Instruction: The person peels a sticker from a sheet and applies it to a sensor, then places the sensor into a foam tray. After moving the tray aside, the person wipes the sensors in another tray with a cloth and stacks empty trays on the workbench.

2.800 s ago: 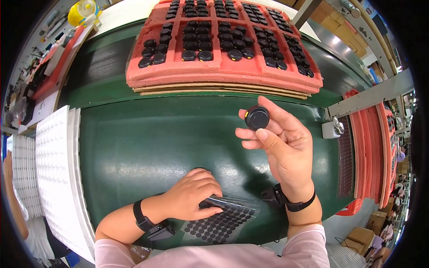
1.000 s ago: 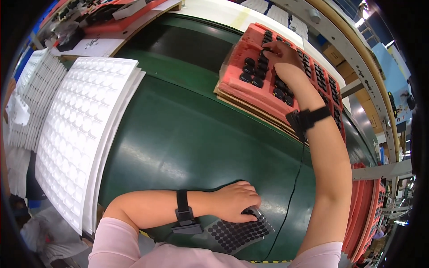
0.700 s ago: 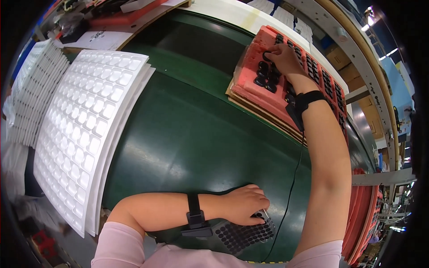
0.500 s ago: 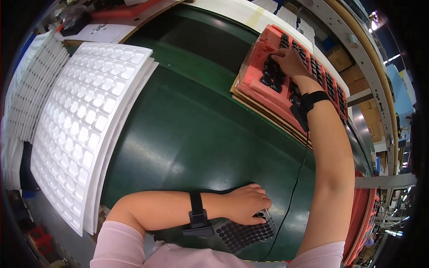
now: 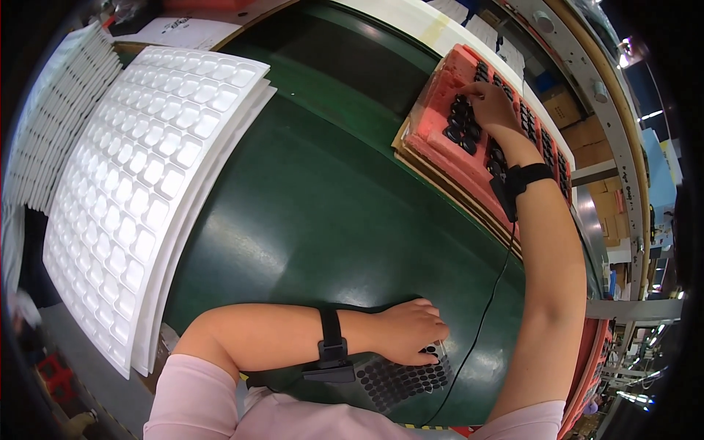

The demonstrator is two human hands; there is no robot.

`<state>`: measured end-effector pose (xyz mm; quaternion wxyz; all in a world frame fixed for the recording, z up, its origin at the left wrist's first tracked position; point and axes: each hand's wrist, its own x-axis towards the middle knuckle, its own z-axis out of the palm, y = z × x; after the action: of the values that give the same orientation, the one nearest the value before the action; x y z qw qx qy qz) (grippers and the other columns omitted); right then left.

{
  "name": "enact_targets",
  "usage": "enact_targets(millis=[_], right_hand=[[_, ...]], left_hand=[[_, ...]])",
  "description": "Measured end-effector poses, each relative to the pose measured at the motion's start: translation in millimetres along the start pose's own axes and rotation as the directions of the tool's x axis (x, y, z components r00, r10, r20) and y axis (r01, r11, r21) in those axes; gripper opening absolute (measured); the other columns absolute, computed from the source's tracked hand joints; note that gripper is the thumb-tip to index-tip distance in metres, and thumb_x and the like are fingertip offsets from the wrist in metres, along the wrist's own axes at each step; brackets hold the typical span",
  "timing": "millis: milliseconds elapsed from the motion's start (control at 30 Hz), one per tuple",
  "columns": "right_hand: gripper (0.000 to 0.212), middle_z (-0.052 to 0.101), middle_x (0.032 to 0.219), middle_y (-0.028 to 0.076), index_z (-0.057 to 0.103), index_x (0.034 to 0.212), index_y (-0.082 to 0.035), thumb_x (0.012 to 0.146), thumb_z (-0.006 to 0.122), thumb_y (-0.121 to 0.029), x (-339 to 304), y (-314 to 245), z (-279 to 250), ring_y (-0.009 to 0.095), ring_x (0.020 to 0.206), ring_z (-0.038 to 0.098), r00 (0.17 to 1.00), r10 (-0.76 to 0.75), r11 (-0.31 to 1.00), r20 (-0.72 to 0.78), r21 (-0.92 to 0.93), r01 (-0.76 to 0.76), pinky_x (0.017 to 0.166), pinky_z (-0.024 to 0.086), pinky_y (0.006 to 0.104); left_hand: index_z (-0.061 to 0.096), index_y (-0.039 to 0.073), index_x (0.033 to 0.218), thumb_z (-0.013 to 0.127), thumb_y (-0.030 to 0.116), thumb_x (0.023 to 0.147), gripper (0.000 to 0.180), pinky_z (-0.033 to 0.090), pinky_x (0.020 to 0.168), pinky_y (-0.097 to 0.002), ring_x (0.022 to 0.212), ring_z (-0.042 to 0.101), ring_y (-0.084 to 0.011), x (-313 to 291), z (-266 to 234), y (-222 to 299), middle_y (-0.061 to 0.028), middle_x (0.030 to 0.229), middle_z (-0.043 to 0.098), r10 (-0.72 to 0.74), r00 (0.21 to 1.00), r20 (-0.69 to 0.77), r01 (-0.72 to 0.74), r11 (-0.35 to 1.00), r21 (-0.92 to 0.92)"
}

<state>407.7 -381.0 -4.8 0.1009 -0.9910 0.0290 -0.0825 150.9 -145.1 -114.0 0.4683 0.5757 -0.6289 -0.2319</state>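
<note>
Near the front edge of the bench, my left hand is closed on the far edge of a clear sheet of round black stickers, which lies on the green surface. My right hand is stretched to the far right over a red foam tray. Its fingers are bent together at the far end of a row of small rounded black parts. Whatever sits between those fingertips is too hidden to name. More black parts stand in rows beside and beyond the hand.
White moulded trays with square pockets stand in a stack on the left, beside another white stack. The green bench top runs between them and the foam. A thin black cable hangs from my right wrist strap. A metal frame stands at right.
The view has shifted slightly, so the foam and trays sit a little differently in the picture. Both hands keep about the same places at the sheet and at the black parts.
</note>
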Motion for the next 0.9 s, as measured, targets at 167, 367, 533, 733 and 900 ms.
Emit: enact_targets(millis=[167, 367, 533, 733, 900], right_hand=[[0.023, 0.071, 0.106, 0.016, 0.072, 0.111, -0.011, 0.093, 0.058, -0.014, -14, -5, -14, 0.029, 0.102, 0.067, 1.000, 0.000, 0.998, -0.030, 0.070, 0.002, 0.092, 0.050, 0.0380], [0.023, 0.071, 0.107, 0.015, 0.070, 0.110, -0.007, 0.090, 0.059, -0.010, -88, -6, -40, 0.026, 0.099, 0.067, 0.979, 0.018, 0.998, -0.205, 0.062, -0.005, 0.088, 0.050, 0.0350], [0.017, 0.068, 0.100, 0.016, 0.068, 0.101, -0.002, 0.087, 0.059, -0.006, -195, -15, -36, 0.032, 0.100, 0.064, 0.970, -0.104, 0.984, -0.219, 0.121, 0.133, 0.088, 0.051, 0.0397], [0.021, 0.065, 0.108, 0.014, 0.064, 0.107, -0.003, 0.086, 0.062, -0.001, -358, 3, -65, 0.030, 0.101, 0.062, 0.965, 0.004, 0.991, -0.263, 0.129, 0.031, 0.085, 0.052, 0.0388], [0.021, 0.063, 0.108, 0.010, 0.064, 0.109, -0.003, 0.089, 0.061, 0.002, -475, 3, -95, 0.022, 0.095, 0.063, 0.888, 0.319, 0.939, -0.331, 0.242, -0.247, 0.081, 0.051, 0.0308]], left_hand=[[0.060, 0.007, 0.094, 0.070, 0.034, 0.085, 0.030, 0.040, 0.096, -0.0402, 0.099, 0.059, -0.0275, -4, -3, -1, -0.0071, 0.093, 0.066, -0.010, 1.000, 0.011, 0.010, 1.000, -0.023], [0.062, 0.006, 0.093, 0.074, 0.031, 0.082, 0.030, 0.047, 0.085, -0.0411, 0.088, 0.062, -0.0302, 6, -3, -3, -0.0088, 0.089, 0.067, 0.005, 0.996, -0.084, -0.017, 0.990, -0.141], [0.063, 0.003, 0.099, 0.077, 0.018, 0.082, 0.026, 0.052, 0.076, -0.0318, 0.084, 0.066, -0.0198, 6, -9, -8, -0.0096, 0.090, 0.067, -0.179, 0.982, -0.060, 0.152, 0.938, -0.312], [0.061, 0.002, 0.102, 0.073, 0.010, 0.087, 0.021, 0.051, 0.079, -0.0290, 0.087, 0.062, -0.0133, 5, -11, 0, -0.0040, 0.093, 0.065, -0.151, 0.983, -0.102, 0.094, 0.898, -0.431], [0.057, 0.004, 0.111, 0.070, 0.006, 0.088, 0.026, 0.051, 0.077, -0.0290, 0.090, 0.062, -0.0140, -2, -14, -6, -0.0040, 0.100, 0.062, -0.320, 0.936, -0.146, 0.164, 0.765, -0.623]])
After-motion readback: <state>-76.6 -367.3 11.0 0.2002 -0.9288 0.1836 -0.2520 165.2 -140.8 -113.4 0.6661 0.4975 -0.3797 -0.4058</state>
